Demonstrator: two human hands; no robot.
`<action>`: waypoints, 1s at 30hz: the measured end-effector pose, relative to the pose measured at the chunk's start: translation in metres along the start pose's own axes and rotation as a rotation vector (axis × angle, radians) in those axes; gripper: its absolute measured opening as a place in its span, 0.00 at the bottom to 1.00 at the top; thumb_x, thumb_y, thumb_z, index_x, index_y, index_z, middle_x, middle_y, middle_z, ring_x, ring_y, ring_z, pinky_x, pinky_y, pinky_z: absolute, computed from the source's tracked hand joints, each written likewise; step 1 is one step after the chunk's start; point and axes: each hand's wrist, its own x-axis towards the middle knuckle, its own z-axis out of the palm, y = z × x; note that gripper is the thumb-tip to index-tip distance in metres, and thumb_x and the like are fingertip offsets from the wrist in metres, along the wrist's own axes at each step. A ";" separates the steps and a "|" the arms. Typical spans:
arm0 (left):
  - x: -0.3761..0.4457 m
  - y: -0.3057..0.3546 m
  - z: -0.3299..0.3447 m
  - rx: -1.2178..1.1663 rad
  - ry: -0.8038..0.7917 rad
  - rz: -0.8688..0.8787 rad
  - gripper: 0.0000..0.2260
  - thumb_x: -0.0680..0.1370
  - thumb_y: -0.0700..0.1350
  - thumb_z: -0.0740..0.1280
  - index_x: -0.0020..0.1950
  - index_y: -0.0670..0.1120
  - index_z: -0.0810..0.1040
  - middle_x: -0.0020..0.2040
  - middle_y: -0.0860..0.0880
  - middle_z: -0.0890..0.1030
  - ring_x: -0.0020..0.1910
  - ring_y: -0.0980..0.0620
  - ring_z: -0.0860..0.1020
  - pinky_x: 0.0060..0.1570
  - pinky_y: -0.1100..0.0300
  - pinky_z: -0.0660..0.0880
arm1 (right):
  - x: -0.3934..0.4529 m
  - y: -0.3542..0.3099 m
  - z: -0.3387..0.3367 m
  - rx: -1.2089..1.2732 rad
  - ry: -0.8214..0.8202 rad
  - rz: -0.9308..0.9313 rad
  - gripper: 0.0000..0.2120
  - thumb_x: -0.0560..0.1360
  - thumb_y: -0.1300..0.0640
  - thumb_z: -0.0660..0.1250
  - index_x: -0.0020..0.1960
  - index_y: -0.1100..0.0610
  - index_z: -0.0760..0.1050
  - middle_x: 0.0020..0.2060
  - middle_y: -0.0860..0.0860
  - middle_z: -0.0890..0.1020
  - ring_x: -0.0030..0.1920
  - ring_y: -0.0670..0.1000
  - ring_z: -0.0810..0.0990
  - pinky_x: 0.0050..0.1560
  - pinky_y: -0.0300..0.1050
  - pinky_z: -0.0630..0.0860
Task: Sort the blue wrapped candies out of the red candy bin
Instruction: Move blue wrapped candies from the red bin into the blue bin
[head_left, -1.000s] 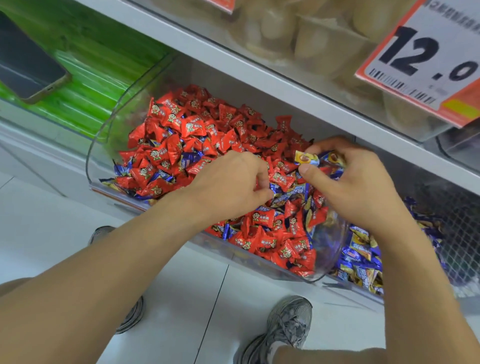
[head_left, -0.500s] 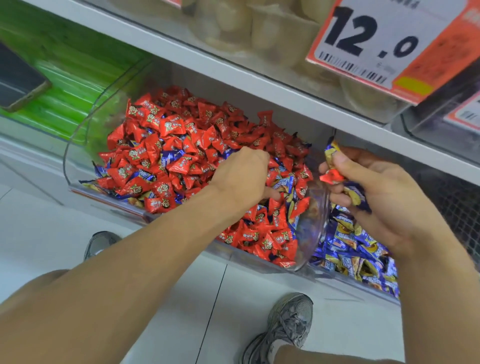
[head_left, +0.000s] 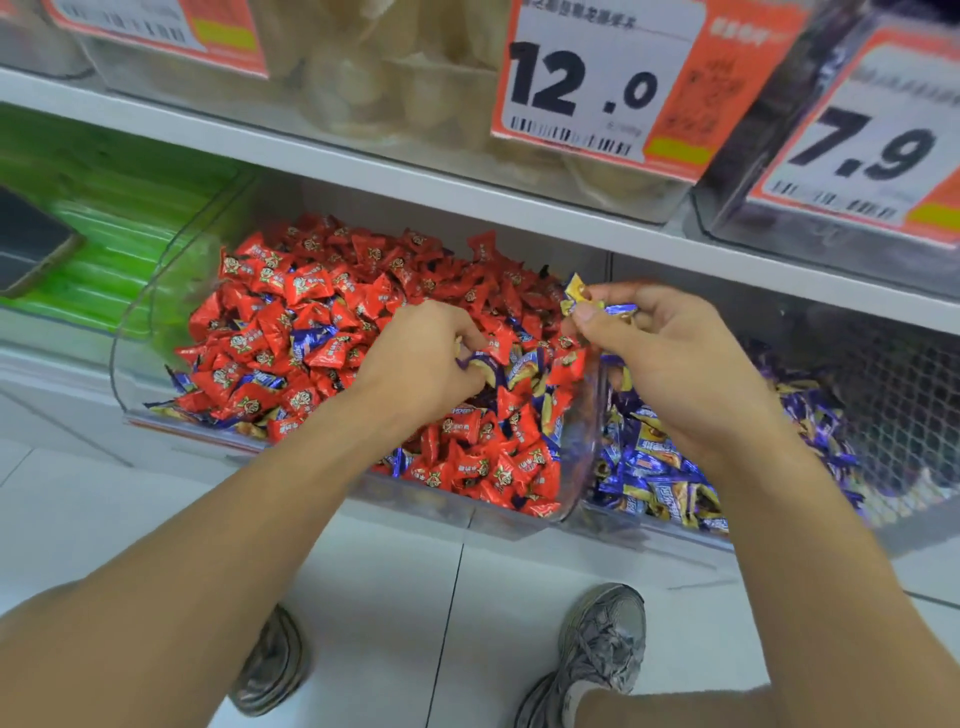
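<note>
Shoes (head_left: 602, 644), pair, grey, on pale floor tiles (head_left: 395, 571) nearest the viewer.

Left hand (head_left: 415, 358): fingers curled down into the red candy bin (head_left: 582, 457), pinching a blue wrapped candy (head_left: 480, 364) at the heap's right side.

Right hand (head_left: 670, 358): raised over the divide between the bins, thumb and fingers clamped on a small bunch of blue candies (head_left: 587, 301); the number held is blurred, probably two or three.

Red candy bin: clear plastic scoop-front tub, heaped with red wrapped candies (head_left: 311, 291); blue strays scattered along the front edge and centre.

Blue candy bin (head_left: 670, 530): just beside, to the right, part filled with matching pieces.

Handling: pieces are light, small and likely firm inside crinkly film. Wrappers look slick, so a pinch at the twisted end or across the middle should hold best; loose neighbours will shift when one is pulled.

Appearance: dark blue film with yellow panels, pillow shape, flared ends.

Behind: white shelf edge (head_left: 363, 166); price tags (head_left: 597, 88) above.
</note>
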 end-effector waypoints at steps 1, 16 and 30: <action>-0.001 -0.002 -0.003 0.007 -0.009 0.009 0.09 0.72 0.42 0.71 0.52 0.47 0.83 0.40 0.52 0.82 0.37 0.55 0.79 0.40 0.63 0.75 | 0.000 0.000 0.001 0.009 0.011 0.007 0.06 0.77 0.54 0.70 0.53 0.53 0.79 0.40 0.50 0.87 0.39 0.45 0.81 0.43 0.42 0.71; -0.025 0.003 -0.041 -0.739 -0.148 -0.143 0.06 0.80 0.41 0.64 0.51 0.42 0.80 0.24 0.45 0.74 0.19 0.55 0.67 0.19 0.65 0.62 | -0.017 0.001 0.013 -0.089 -0.095 -0.035 0.05 0.81 0.56 0.63 0.55 0.52 0.77 0.37 0.51 0.82 0.30 0.44 0.76 0.34 0.44 0.72; -0.046 0.092 0.003 -0.679 -0.098 0.190 0.05 0.76 0.40 0.70 0.49 0.40 0.82 0.32 0.40 0.82 0.29 0.49 0.81 0.33 0.56 0.80 | -0.028 -0.007 -0.037 0.322 -0.205 0.140 0.16 0.80 0.48 0.63 0.49 0.62 0.78 0.31 0.56 0.77 0.29 0.53 0.74 0.27 0.40 0.67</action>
